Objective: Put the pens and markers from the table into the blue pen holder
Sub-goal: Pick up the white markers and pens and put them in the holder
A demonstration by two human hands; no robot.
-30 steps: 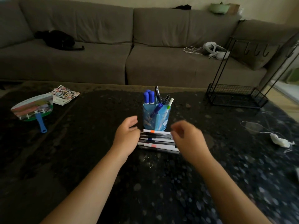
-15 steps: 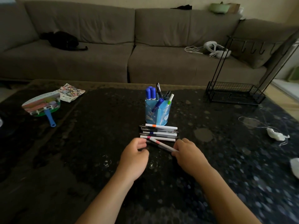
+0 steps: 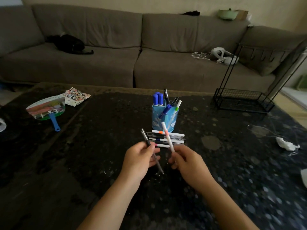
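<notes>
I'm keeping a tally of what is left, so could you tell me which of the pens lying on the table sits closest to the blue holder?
The white marker with the orange band, lying right at the foot of the blue pen holder; the other pens in the row lie nearer the hands.

The white marker's (image 3: 167,138) lower end is hidden inside the right hand (image 3: 187,161), and the pen-pile (image 3: 167,139) labels are too small to read

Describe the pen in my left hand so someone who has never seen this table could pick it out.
On the dark table, just in front of the blue pen holder, lies a row of pens. Nearer than that row, the left hand holds a slim dark pen with a silvery clip end pointing up. The pen in the right hand is white instead.
</notes>
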